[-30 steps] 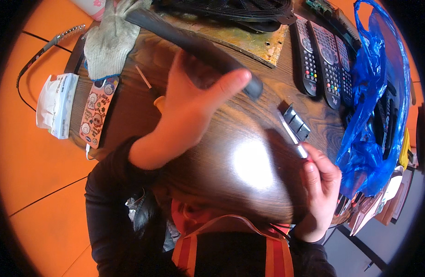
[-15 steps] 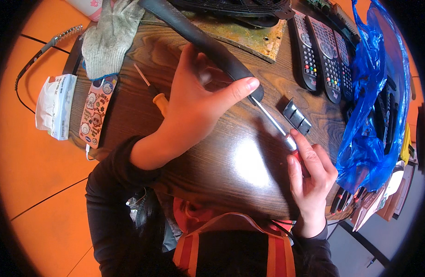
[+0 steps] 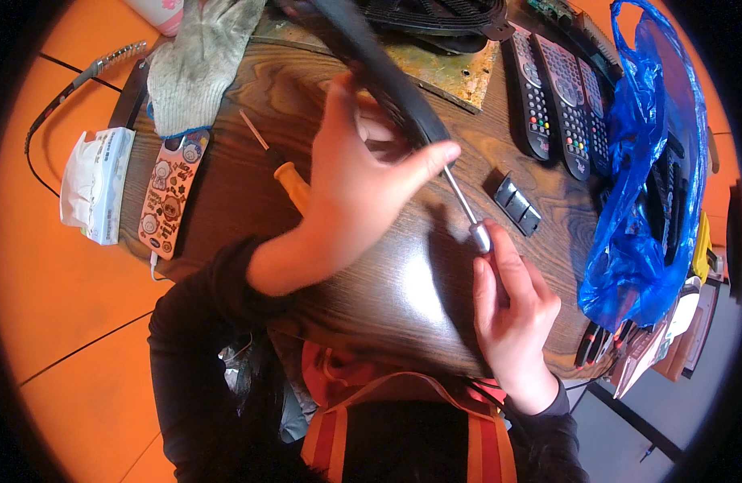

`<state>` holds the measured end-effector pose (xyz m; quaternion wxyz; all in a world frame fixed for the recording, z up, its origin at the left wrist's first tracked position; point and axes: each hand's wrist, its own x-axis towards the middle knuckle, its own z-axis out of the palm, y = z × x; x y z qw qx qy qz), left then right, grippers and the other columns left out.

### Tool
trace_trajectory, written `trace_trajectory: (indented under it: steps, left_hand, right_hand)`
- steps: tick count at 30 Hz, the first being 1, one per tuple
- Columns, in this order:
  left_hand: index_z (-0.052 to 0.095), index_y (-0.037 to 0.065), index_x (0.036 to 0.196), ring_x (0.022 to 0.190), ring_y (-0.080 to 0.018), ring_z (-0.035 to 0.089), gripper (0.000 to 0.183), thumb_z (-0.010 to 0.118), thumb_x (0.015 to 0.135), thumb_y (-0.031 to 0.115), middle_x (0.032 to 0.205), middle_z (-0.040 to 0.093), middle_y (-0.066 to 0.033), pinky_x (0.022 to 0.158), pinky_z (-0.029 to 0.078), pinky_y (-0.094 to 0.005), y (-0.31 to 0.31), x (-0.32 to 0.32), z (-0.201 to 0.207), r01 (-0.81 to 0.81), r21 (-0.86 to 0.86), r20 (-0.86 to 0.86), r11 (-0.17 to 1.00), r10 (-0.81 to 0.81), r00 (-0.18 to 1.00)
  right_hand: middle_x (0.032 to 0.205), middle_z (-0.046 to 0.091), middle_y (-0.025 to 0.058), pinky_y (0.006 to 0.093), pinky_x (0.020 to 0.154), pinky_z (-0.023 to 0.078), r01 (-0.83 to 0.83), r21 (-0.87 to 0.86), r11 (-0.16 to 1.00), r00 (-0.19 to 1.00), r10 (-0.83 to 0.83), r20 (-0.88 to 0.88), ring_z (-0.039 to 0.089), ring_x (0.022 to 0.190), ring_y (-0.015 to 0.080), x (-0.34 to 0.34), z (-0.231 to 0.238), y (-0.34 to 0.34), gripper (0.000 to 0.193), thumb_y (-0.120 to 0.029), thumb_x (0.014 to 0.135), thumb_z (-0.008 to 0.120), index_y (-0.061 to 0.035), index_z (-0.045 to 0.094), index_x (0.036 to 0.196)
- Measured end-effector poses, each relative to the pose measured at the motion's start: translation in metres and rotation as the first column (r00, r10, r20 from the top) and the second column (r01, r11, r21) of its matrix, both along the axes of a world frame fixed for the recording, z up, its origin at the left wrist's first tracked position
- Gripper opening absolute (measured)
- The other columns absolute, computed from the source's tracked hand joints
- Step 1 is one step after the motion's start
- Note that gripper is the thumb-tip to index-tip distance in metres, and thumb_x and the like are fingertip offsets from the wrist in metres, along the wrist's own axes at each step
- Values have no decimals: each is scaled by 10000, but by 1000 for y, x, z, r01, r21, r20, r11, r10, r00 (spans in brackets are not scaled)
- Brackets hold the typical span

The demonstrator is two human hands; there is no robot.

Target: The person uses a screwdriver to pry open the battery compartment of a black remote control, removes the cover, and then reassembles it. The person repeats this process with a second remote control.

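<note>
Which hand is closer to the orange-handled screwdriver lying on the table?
Left. The left hand hovers right beside the orange-handled screwdriver, partly covering its handle. The right hand is farther away, near the table's front edge, holding another screwdriver.

The left hand [image 3: 351,181] covers the near end of the long black casing [image 3: 387,76], whose far end blurs and runs off the top edge. The right hand [image 3: 512,310] hides the screwdriver [image 3: 463,205] handle. Right of the casing, the blue bag [image 3: 648,185] veils dark remotes inside. An orange-handled tool [image 3: 290,179] disappears under the left hand.
</note>
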<state>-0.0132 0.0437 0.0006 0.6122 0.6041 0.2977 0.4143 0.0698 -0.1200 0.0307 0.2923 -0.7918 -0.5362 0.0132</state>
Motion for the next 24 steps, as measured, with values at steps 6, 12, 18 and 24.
trace_trajectory:
  steps: [6,12,18,24]
  left_hand:
    - [338,2,1176,788,-143,614,644,734,669,18,869,572,-74,691,517,-243,-4,0,-1,134,21,99,991,-136,986]
    - [332,2,1146,905,-179,583,564,671,701,-73,951,550,-90,787,498,-293,-4,-6,6,329,-69,2,942,-329,944]
    - [371,-9,1135,898,-169,580,528,669,703,-63,953,552,-90,780,488,-286,-2,-6,5,385,-126,3,914,-388,922]
    - [430,-9,1031,841,-152,578,384,662,726,-26,932,582,-97,751,477,-276,20,-5,10,296,-191,52,936,-291,955]
  right_hand:
    - [717,623,122,233,568,446,25,-90,996,887,-63,-457,574,581,113,13,9,2,243,-70,803,597,-17,608,1040]
    - [634,486,-63,174,437,251,-31,-141,990,447,-112,-888,344,500,0,40,24,-6,238,-109,882,519,7,596,1075]
    - [690,565,-4,194,488,345,-96,-124,988,518,-57,-854,444,547,49,50,21,-9,245,-117,874,529,23,593,1064]
    - [776,634,120,223,622,429,213,-126,969,876,-247,-415,532,657,95,27,54,-19,267,-11,762,559,24,614,1021]
